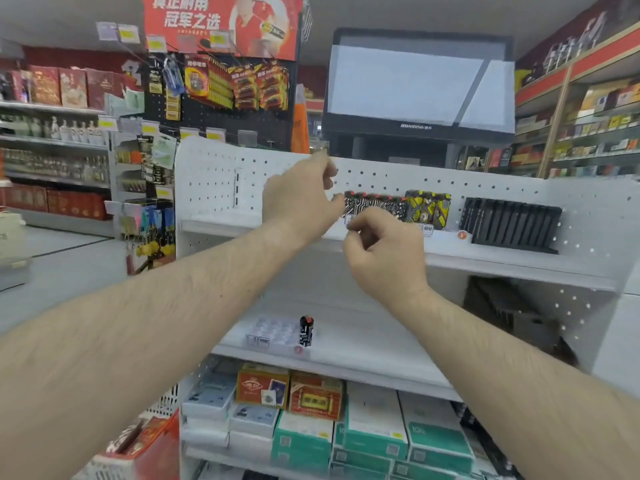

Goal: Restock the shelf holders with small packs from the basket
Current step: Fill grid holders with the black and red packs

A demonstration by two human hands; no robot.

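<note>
Shop shelving fills the view: a white pegboard unit stands in front, a dark monitor (pixel 420 86) behind it and hanging battery cards (pixel 239 84) on a black board beyond the unit's left end.

On the top shelf (pixel 519 263), near its middle, a row of black-and-white small packs (pixel 375 204) with red tops stands upright in a holder against the pegboard back. They are packed side by side, probably so the printed faces look out at a shopper. The right hand (pixel 382 252) sits at the row's front, fingers (pixel 360 223) curled in with the tips bunched at the holder's front edge; whether they pinch a pack or only the small label there, I cannot tell. The left hand (pixel 301 199) is at the row's left end, thumb reaching toward the first pack and the other fingers bent loosely above, seemingly steadying the row while the right hand works.

Just right of that row stands a block of yellow-patterned packs (pixel 427 209), then, toward the shelf's right end, a black slotted rack (pixel 512 223).

One shelf down, a clear holder (pixel 273 332) near the front edge carries a single pack (pixel 306 330) at its right end, so it looks to need filling most. Card boxes (pixel 287 393) sit lower. A red-and-white basket (pixel 152 441) shows at the bottom left, within reach.
</note>
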